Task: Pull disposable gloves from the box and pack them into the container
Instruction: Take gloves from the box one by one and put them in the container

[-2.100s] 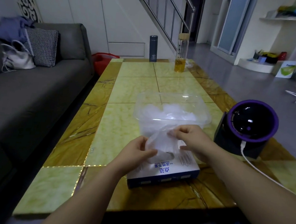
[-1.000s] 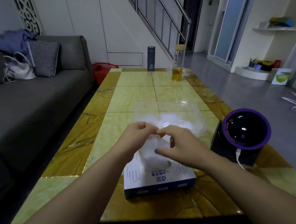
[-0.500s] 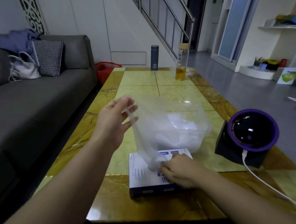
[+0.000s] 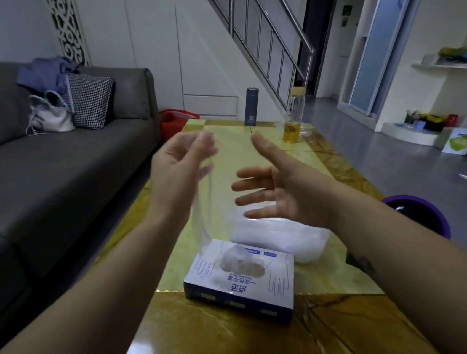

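Clear glove [image 4: 207,211] hangs from left hand [image 4: 178,168] over blue-white box [image 4: 243,289]; more poke from its slot. Clear container [image 4: 292,240] just behind, part-full.

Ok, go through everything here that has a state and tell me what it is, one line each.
Left hand: raised, pinching the glove.
Glove: hanging from the left hand, not in the container.
Right hand: open, fingers spread, holding nothing.
Box: top open, next glove poking out.
Container: no lid, gloves inside.
Bottle: upright, capped, part full.
Flask: upright, capped.
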A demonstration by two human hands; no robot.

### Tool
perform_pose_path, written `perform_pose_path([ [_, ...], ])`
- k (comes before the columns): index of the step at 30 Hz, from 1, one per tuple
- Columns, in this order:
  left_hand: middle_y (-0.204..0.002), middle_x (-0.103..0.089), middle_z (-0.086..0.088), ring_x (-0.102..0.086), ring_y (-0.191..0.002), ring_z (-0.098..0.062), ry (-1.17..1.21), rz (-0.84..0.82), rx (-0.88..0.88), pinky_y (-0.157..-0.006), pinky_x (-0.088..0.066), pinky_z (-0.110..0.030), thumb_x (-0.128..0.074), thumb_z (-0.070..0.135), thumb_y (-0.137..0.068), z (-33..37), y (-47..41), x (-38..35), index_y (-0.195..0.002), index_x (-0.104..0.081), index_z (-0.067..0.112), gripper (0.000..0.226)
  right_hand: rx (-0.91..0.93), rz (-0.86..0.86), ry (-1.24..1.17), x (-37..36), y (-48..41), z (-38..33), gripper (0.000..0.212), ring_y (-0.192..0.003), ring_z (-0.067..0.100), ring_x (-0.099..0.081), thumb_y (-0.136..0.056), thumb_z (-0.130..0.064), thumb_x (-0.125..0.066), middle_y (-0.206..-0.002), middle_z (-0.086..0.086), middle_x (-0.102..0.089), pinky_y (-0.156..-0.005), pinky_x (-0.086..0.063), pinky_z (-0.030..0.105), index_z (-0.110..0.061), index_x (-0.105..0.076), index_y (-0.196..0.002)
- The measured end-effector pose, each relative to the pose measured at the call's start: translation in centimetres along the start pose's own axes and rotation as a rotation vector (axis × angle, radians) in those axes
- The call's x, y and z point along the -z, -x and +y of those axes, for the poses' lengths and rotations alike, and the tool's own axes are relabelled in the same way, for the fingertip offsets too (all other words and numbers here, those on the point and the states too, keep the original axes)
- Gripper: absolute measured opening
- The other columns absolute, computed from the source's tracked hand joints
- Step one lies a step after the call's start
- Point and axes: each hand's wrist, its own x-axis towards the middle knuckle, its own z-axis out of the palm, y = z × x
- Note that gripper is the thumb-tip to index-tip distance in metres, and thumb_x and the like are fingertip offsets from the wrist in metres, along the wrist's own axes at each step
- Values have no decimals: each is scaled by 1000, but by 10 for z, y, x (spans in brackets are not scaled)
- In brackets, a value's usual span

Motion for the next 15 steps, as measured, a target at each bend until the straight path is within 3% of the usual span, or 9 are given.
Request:
perform_pose_path([
  [2, -84, -63, 8, -59, -79, 2, -226, -122, -221, -75, -49, -17, -57, 22, -93, -2, 8, -1, -91, -66, 21, 10, -35, -20, -152, -6, -3, -7, 90, -102, 26, -66, -59, -67, -60, -117, 14, -63, -80, -57, 42, -3, -54, -121],
  [3, -90, -62, 10, -58, -84, 5, -357, -217, -323, -75, -46, -10, -57, 25, -92, -4, 12, -2, -95, -66, 25, 9, -10, -10, -198, -6, -5, -9, 82, -100, 24, -66, -64, -64, -62, -114, 11, -64, -81, -57, 42, -3, -56, -118],
  [6, -110, -54, 14, -49, -107, 10, -589, -477, -488, -87, -36, -3, -58, 33, -89, -11, 23, 2, -108, -61, 34, 19, 122, 47, -164, -2, -11, -11, 31, -81, 17, -65, -90, -34, -58, -95, 5, -65, -71, -56, 33, -8, -64, -104],
  [8, -113, -55, 12, -50, -110, 4, -521, -443, -482, -89, -37, -6, -55, 40, -88, -14, 24, 13, -108, -61, 35, 22, 158, 74, -120, 5, -11, -9, 22, -80, 16, -66, -96, -21, -49, -94, 4, -69, -76, -56, 33, -7, -66, -101],
  [10, -112, -59, 11, -55, -106, 1, -372, -268, -367, -87, -41, -10, -52, 44, -86, -14, 19, 25, -107, -61, 37, 24, 186, 15, -115, 14, -5, -10, 25, -82, 19, -69, -95, -15, -44, -100, 5, -71, -84, -53, 35, -1, -64, -103],
  [12, -117, -57, 15, -54, -104, 8, -291, -162, -154, -83, -42, -10, -52, 48, -86, -16, 8, 32, -116, -55, 39, 32, 196, -80, -33, 23, 2, -13, 27, -83, 22, -70, -88, -16, -47, -105, 5, -72, -78, -57, 31, -3, -68, -100],
  [13, -124, -53, 16, -51, -106, 10, -290, -195, -27, -86, -41, -13, -53, 52, -86, -17, 1, 34, -127, -48, 38, 43, 182, -122, 26, 26, 4, -15, 27, -85, 22, -71, -83, -20, -49, -106, 3, -72, -75, -58, 28, -9, -72, -90],
  [15, -141, -43, 12, -45, -121, 1, -257, -403, 221, -106, -36, -33, -57, 66, -78, -22, -10, 34, -142, -34, 36, 75, 146, -176, 96, 32, 5, -17, 23, -89, 22, -70, -76, -24, -51, -109, 1, -72, -72, -57, 25, -16, -71, -68],
])
